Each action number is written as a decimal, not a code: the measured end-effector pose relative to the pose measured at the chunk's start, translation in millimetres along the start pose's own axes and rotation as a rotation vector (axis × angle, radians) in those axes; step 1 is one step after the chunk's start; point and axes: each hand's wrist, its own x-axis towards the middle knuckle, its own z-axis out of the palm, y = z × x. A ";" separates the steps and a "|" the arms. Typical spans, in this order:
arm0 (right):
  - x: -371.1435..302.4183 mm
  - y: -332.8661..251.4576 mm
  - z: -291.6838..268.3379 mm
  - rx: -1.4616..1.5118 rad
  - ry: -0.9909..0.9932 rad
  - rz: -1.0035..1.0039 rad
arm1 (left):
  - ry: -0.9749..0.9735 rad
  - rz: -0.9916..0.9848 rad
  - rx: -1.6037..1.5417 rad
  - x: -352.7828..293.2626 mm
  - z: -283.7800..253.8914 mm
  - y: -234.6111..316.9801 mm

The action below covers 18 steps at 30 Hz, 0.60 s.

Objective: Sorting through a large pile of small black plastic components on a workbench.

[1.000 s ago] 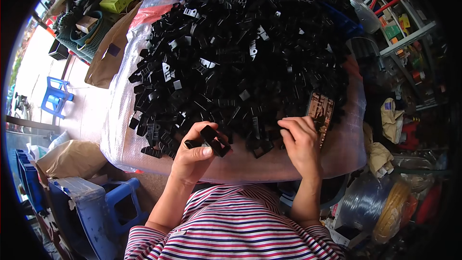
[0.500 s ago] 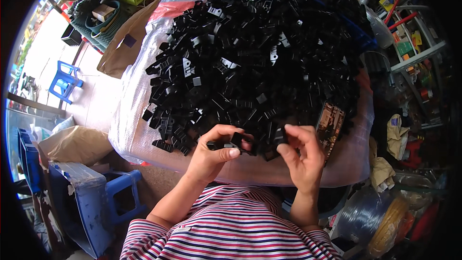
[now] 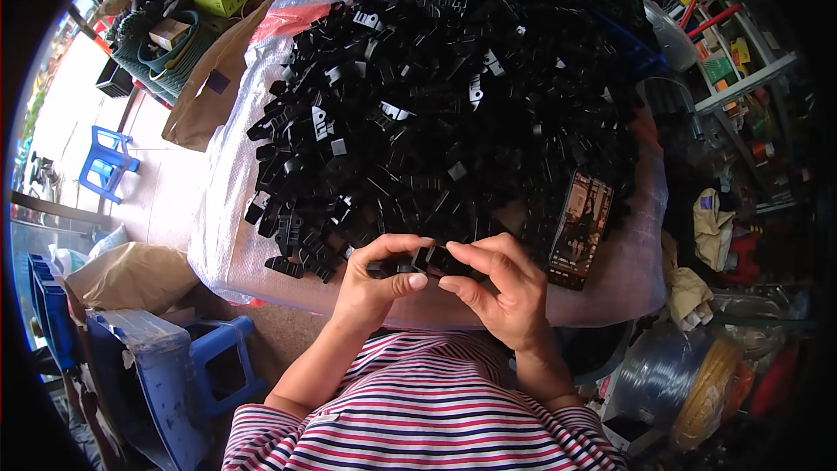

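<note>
Left hand [image 3: 370, 286] grips a small black angular plastic piece [image 3: 424, 259]; just beside it, right hand [image 3: 513, 292] pinches a similar piece [image 3: 459, 268].

The held black piece [image 3: 429, 260] is smooth plastic with a slight sheen, like the glossy moulded black parts [image 3: 384, 179] heaped on the sheet of woven translucent plastic [image 3: 220, 227]. The phone [image 3: 582, 222] has a reflective, glassy face. The striped shirt [image 3: 418, 410] is soft, matt cloth; the sack [image 3: 139, 277], creased brown paper. The rack [image 3: 745, 85], poorly lit, is probably painted metal.
</note>
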 end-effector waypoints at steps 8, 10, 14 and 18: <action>-0.3 -0.8 -0.7 0.020 0.018 -0.009 | 0.003 -0.030 0.070 1.0 -5.2 0.2; -0.3 -0.1 0.0 0.018 0.016 -0.011 | 0.000 -0.027 0.057 1.9 -5.1 1.0; 0.0 0.2 3.6 -0.018 -0.003 -0.028 | -0.002 0.012 0.106 2.0 -3.0 3.0; -2.5 1.7 8.7 -0.042 -0.039 -0.040 | -0.076 0.095 0.090 4.4 -4.9 1.1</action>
